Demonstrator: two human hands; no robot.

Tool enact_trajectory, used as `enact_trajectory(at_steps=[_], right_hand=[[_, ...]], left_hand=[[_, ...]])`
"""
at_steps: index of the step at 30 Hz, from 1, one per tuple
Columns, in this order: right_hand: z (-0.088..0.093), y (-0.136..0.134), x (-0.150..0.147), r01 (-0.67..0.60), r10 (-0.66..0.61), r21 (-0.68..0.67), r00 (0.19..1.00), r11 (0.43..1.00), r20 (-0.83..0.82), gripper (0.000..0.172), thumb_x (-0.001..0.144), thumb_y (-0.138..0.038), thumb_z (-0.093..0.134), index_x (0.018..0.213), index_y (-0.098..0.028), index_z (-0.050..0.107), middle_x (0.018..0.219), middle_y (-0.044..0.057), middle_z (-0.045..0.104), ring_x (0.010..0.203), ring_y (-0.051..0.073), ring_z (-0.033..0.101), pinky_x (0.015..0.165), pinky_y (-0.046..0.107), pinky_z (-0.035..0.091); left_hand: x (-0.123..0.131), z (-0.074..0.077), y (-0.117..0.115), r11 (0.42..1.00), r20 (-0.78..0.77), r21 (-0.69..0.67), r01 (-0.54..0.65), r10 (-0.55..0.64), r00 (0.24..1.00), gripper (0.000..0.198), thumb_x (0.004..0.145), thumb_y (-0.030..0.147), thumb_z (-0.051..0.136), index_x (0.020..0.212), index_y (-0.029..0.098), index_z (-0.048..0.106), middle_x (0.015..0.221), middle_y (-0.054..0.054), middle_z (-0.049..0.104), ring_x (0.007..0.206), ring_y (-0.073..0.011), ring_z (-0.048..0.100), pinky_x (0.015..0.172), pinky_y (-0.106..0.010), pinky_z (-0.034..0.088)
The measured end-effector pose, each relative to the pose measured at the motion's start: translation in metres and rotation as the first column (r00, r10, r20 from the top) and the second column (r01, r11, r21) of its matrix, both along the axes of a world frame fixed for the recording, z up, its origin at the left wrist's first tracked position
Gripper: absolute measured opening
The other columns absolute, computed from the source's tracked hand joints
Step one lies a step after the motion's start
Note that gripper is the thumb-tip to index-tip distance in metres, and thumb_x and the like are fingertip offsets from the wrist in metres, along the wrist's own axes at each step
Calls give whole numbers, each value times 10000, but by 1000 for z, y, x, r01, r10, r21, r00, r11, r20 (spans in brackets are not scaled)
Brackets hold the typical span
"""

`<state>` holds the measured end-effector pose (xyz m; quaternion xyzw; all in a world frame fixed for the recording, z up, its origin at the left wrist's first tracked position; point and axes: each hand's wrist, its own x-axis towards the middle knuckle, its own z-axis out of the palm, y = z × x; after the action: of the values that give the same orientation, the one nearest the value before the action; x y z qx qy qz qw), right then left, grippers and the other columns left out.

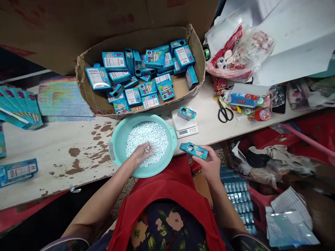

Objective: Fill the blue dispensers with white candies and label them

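A mint-green plastic bowl [118, 127] filled with small white candies [148, 132] sits at the table's front edge. Inside it, my left hand [141, 154] has its fingers curled round a few of the candies. My right hand [211, 164] grips a small blue candy box [195, 150] to the right of the bowl, tilted, with its round window facing up. Behind that, another blue candy box [186, 113] rests on a white digital scale [180, 124]. The scale's readout is too small to make out.
Beyond the bowl, a low-cut cardboard box [138, 37] contains many blue candy boxes [154, 58]. Flat blue cartons [22, 104] lie fanned at left. Scissors [225, 113], tape and a plastic bag [246, 55] are at right. Packed blue boxes [239, 198] stand below the table.
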<state>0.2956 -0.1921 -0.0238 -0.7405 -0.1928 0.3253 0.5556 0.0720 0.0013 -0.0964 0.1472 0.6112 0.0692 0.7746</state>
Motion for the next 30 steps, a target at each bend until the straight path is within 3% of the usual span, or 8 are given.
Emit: enact_trajectory(at_steps=[3, 6, 9, 13, 16, 21, 24, 30], right_hand=[[-13, -5, 13, 117, -116, -16, 993, 993, 34, 433, 617, -318, 811, 993, -210, 627, 961, 40, 661, 870, 198, 648, 816, 379, 542], [-19, -4, 21, 169, -169, -19, 985, 985, 13, 447, 611, -320, 811, 1000, -201, 624, 949, 43, 667, 848, 194, 651, 811, 383, 543], [-22, -2, 25, 187, -187, -17, 982, 982, -11, 449, 604, -324, 814, 990, -195, 625, 937, 47, 670, 843, 197, 652, 814, 390, 542], [-25, -3, 29, 182, -182, -15, 983, 983, -20, 436, 601, -319, 817, 975, -191, 634, 925, 46, 673, 830, 194, 650, 803, 378, 538], [-30, -8, 32, 192, -193, -12, 981, 981, -33, 443, 605, -317, 815, 989, -190, 635, 936, 48, 676, 827, 193, 651, 802, 376, 537], [-40, -19, 36, 234, -233, -3, 970, 972, -67, 454, 605, -298, 820, 1006, -190, 635, 944, 43, 677, 833, 183, 646, 795, 354, 536], [-41, -21, 39, 249, -248, -1, 966, 969, -75, 443, 605, -291, 822, 999, -198, 642, 931, 32, 677, 822, 175, 643, 790, 343, 534], [-38, -18, 43, 241, -241, -6, 967, 970, -83, 444, 595, -326, 824, 979, -194, 643, 905, 32, 684, 826, 190, 651, 801, 365, 537]], left_hand=[[1, 5, -9, 974, 17, 3, 228, -228, 974, 255, 680, 322, 746, 682, 131, 577, 617, -33, 576, 452, -79, 484, 388, -174, 360], [20, 25, 0, 860, -11, 250, 445, -457, 889, 275, 686, 383, 728, 678, 136, 607, 616, -24, 584, 448, -77, 452, 398, -178, 316], [64, 55, 27, 589, -142, 542, 599, -638, 757, 218, 706, 367, 701, 668, 162, 639, 549, -6, 560, 478, -116, 478, 448, -207, 343], [143, 78, 64, 180, -351, 803, 569, -629, 694, 90, 685, 199, 682, 610, 186, 634, 604, -2, 586, 553, -141, 516, 542, -233, 363], [189, 74, 78, -104, -535, 796, 596, -581, 613, 139, 685, 74, 604, 599, 183, 608, 668, -16, 559, 638, -156, 515, 614, -251, 365], [216, 65, 80, -430, -810, 558, 710, -467, 355, 199, 754, 31, 461, 729, 167, 605, 817, -70, 552, 807, -207, 530, 702, -301, 378], [216, 70, 77, -530, -888, 435, 728, -386, 250, 216, 801, 58, 434, 857, 168, 611, 927, -92, 558, 893, -224, 531, 728, -317, 389], [214, 80, 73, -555, -908, 400, 730, -348, 233, 275, 806, 52, 427, 979, 179, 599, 980, -94, 555, 940, -228, 532, 746, -320, 399]])
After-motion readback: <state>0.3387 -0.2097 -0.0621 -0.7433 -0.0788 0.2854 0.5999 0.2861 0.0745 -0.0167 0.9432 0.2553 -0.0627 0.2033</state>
